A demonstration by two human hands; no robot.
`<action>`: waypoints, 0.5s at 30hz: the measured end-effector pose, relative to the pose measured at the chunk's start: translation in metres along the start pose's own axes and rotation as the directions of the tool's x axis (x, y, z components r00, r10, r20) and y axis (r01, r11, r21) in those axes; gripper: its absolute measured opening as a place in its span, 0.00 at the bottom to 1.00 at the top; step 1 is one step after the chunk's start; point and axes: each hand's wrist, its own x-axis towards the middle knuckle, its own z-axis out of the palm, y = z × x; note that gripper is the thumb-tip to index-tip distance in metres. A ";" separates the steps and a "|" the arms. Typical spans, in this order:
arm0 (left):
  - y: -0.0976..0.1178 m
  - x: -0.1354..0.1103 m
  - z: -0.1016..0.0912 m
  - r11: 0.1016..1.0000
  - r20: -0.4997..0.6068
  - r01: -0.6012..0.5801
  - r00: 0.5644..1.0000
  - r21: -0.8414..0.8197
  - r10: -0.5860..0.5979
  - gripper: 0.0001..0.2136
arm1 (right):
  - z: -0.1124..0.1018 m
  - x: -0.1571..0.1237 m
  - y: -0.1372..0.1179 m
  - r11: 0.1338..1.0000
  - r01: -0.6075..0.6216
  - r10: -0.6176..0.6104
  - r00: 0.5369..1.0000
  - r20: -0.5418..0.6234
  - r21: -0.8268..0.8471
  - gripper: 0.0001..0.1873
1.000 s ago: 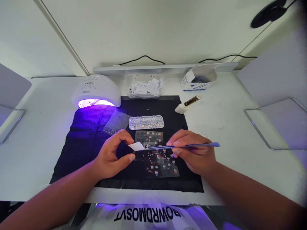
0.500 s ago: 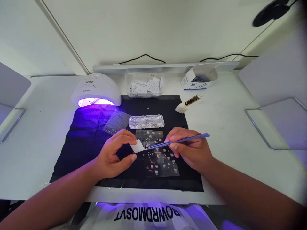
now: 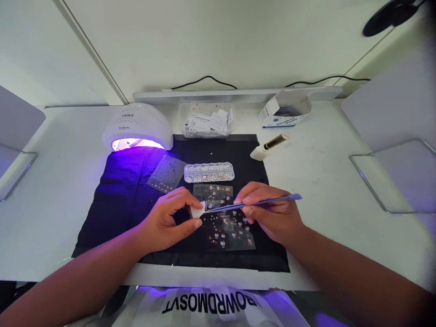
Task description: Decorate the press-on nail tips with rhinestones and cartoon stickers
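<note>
My left hand (image 3: 170, 220) pinches a small white false nail (image 3: 196, 210) between thumb and forefinger, above a black mat (image 3: 119, 200). My right hand (image 3: 272, 213) grips thin blue tweezers (image 3: 252, 203) whose tip touches the white nail. Under both hands lie clear sticker sheets (image 3: 231, 229) with small cartoon figures. A clear compartment box of rhinestones (image 3: 209, 172) sits just beyond them.
A white UV nail lamp (image 3: 137, 127) glows purple at the mat's back left. Behind stand a clear tray of packets (image 3: 207, 121), an open alcohol pad box (image 3: 284, 112) and a small bottle (image 3: 267, 147) on its side. Wire-framed panels stand at both sides.
The left hand and white nail shifted slightly right, toward the tweezers. The right hand tilted the tweezers up, then partly back down, keeping the tip at the nail.
</note>
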 end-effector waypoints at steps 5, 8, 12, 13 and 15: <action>0.000 0.000 0.000 0.999 0.024 0.007 1.000 -0.045 -0.005 0.13 | 0.000 0.000 0.001 0.999 0.031 -0.031 0.999 0.010 -0.012 0.12; 0.002 0.001 0.002 1.000 -0.034 -0.018 0.999 -0.010 0.017 0.12 | 0.000 -0.001 0.002 0.999 0.046 -0.046 0.999 0.018 -0.008 0.13; 0.004 0.001 0.004 0.997 -0.077 -0.024 0.997 0.072 0.030 0.05 | 0.001 0.000 0.002 0.999 0.039 -0.039 0.999 0.016 0.002 0.13; 0.004 0.001 0.004 0.994 -0.094 -0.037 0.995 0.099 0.046 0.03 | 0.001 0.001 0.002 0.999 0.030 -0.030 0.999 0.013 0.012 0.13; 0.004 0.001 0.004 0.982 -0.136 -0.082 0.985 0.171 0.106 0.03 | 0.002 0.002 0.002 0.999 0.012 -0.013 1.000 0.005 0.035 0.12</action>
